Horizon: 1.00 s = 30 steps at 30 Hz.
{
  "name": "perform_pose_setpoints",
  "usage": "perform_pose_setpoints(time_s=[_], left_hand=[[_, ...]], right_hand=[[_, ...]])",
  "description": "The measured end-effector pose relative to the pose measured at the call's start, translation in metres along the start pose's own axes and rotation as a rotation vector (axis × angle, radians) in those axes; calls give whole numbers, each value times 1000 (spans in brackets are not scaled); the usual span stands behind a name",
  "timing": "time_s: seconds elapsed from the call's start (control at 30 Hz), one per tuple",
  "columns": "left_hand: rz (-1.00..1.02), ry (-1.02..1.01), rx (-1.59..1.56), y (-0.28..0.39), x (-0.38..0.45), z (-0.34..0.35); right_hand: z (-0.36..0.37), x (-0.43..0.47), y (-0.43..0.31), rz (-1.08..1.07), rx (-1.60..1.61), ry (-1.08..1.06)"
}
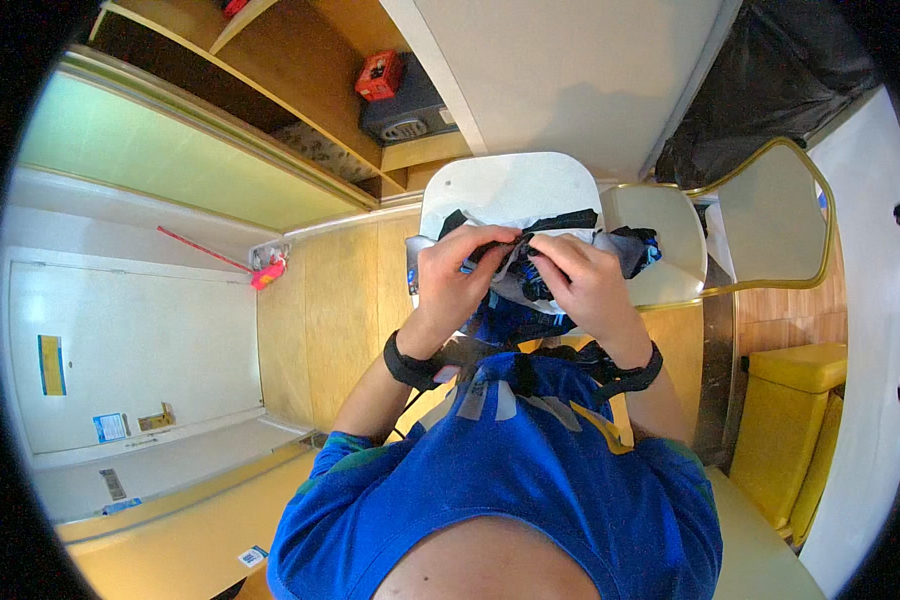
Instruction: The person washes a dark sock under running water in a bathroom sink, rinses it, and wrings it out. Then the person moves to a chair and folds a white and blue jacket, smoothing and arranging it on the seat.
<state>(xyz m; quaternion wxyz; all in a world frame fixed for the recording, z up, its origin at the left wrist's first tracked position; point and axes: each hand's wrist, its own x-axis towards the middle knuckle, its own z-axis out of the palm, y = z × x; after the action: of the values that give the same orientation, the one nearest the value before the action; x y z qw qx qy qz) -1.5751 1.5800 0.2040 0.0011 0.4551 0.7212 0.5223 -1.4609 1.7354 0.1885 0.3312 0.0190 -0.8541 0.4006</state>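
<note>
A garment of black, grey and blue patterned fabric (514, 319) lies bunched over a small white table or stool top (510, 180) in front of my body. My left hand (461, 274) pinches a dark edge of the cloth between thumb and fingers. Close beside it, my right hand (581, 277) pinches the same dark part, the fingertips of both hands nearly meeting. Black bands circle both wrists. Part of the fabric spreads to the right, past my right hand. The exact part between my fingertips is too small to tell.
A chair with a pale seat (656, 240) and gold frame stands right of the white top. Behind are wooden shelves (300, 67) with a dark safe (409, 105) and a red box (379, 75). A pink-headed broom (268, 275) leans at left; a yellow bin-like box (784, 435) stands right.
</note>
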Motion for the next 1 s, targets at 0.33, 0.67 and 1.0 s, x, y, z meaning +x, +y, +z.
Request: perform_pose_setpoints(time_s=[0.33,0.67,1.0], left_hand=[[175,-103,223,23,6,6],[270,-201,402,29,8,7],[146,-225,384,31,4,2]], right_hand=[[-17,-7,-7,52,-70,-29],[-12,-13,-9,-14,-359,-110],[-7,-5,-11,42,-460,-277]])
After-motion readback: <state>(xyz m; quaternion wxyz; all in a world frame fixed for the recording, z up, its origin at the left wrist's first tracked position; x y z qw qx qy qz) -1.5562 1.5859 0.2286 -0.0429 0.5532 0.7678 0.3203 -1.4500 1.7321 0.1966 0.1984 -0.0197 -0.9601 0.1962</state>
